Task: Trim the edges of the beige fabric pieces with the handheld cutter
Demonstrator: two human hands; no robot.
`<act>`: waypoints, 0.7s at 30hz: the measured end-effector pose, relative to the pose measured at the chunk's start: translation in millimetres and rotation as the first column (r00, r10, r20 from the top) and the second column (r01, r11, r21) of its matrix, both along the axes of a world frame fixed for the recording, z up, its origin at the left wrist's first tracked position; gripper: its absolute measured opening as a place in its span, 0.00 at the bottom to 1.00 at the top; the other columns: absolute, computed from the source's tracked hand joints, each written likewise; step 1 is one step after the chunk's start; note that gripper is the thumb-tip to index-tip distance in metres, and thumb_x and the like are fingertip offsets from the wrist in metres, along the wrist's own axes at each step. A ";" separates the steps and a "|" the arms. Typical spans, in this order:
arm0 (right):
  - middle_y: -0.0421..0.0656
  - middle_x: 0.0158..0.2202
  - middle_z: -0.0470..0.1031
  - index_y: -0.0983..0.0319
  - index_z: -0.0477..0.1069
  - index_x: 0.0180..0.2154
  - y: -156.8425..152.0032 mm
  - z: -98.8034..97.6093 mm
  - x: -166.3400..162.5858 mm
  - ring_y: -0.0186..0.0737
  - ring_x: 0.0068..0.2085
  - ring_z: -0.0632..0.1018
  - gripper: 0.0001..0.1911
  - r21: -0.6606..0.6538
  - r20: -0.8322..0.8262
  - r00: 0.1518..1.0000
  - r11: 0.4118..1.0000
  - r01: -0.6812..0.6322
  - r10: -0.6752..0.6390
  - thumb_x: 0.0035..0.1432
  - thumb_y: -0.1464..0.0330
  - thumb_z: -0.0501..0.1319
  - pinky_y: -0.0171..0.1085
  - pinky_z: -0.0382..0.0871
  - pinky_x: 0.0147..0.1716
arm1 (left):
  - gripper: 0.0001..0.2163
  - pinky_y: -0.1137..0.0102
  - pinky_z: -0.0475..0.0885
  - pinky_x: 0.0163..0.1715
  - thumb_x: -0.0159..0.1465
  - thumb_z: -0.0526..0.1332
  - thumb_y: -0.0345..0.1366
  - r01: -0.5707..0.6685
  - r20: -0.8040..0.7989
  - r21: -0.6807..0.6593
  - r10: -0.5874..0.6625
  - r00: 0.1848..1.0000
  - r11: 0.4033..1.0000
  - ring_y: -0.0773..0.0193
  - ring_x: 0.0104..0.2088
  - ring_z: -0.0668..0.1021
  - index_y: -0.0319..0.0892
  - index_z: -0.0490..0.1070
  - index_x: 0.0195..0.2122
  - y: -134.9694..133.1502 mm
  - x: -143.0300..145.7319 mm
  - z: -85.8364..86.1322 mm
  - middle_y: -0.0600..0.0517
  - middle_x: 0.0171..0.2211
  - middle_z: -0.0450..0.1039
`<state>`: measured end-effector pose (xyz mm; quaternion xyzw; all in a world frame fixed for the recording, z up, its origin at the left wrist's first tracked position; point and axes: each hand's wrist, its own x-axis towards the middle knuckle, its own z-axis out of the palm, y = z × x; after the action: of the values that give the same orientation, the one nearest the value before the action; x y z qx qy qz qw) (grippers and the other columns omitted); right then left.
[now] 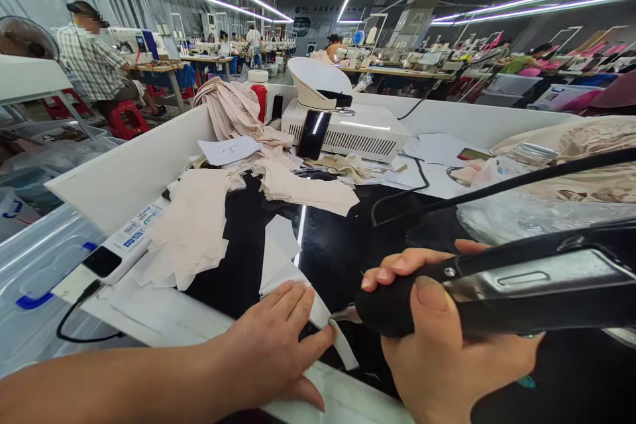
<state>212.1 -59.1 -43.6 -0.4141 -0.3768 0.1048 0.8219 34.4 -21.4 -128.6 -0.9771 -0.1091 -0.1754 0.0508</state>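
Note:
My left hand [283, 344] lies flat with its fingers stretched out, pressing on a narrow pale fabric piece [283, 265] on the black tabletop [332, 245]. My right hand [437, 351] is wrapped round a black hand tool [536, 285] with a silver metal lever along its side. The tool's pointed metal tip [348, 315] touches or nearly touches the fabric strip, close to my left thumb and forefinger. A thin end of the strip [344, 348] extends past the tip. Part of the fabric is hidden under my left hand.
To the left lies a pile of beige fabric pieces [191, 225], near a white power box [124, 245]. Behind stand a phone [314, 134] and a white vented machine [348, 129]. A black cable [521, 175] crosses the right side above a plastic bag [517, 205]. A person [94, 56] sits far left.

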 end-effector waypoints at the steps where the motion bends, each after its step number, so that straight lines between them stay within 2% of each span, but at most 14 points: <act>1: 0.33 0.29 0.80 0.54 0.74 0.49 0.2 -0.6 -0.2 0.40 0.24 0.80 0.22 0.004 0.005 1.000 1.000 0.002 -0.002 0.57 0.65 0.81 0.41 0.81 0.21 | 0.42 0.50 0.76 0.67 0.67 0.66 0.72 0.004 0.014 0.005 -0.004 1.000 1.000 0.39 0.65 0.81 0.41 0.72 0.67 0.4 0.0 0.2 0.28 0.65 0.77; 7: 0.33 0.29 0.79 0.53 0.75 0.48 0.1 2.2 -1.1 0.40 0.24 0.80 0.20 0.005 0.024 1.000 1.000 0.007 -0.007 0.57 0.67 0.79 0.40 0.81 0.22 | 0.42 0.53 0.77 0.67 0.64 0.68 0.73 0.010 0.083 0.024 -0.012 0.996 1.000 0.41 0.64 0.83 0.41 0.73 0.64 1.7 0.0 1.7 0.29 0.63 0.79; 17: 0.33 0.29 0.80 0.54 0.75 0.47 2.0 5.4 -5.3 0.39 0.23 0.79 0.20 -0.020 0.013 1.000 1.000 0.011 -0.010 0.56 0.72 0.76 0.39 0.80 0.21 | 0.41 0.53 0.78 0.67 0.63 0.68 0.72 0.030 0.112 -0.001 -0.029 0.993 1.000 0.41 0.64 0.83 0.41 0.75 0.63 4.9 0.0 5.2 0.30 0.62 0.79; 21: 0.33 0.29 0.80 0.54 0.75 0.48 8.3 2.6 -3.6 0.39 0.23 0.78 0.19 0.031 -0.002 1.000 0.999 0.009 -0.009 0.57 0.69 0.77 0.39 0.79 0.20 | 0.39 0.53 0.77 0.68 0.66 0.67 0.71 0.044 0.099 -0.010 -0.043 0.994 0.999 0.41 0.65 0.82 0.42 0.75 0.63 7.2 -1.1 6.0 0.30 0.63 0.79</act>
<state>208.5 -50.8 -41.0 -0.4027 -0.3761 0.0956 0.8290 33.3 -14.2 -122.7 -0.9697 -0.0912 -0.2240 0.0355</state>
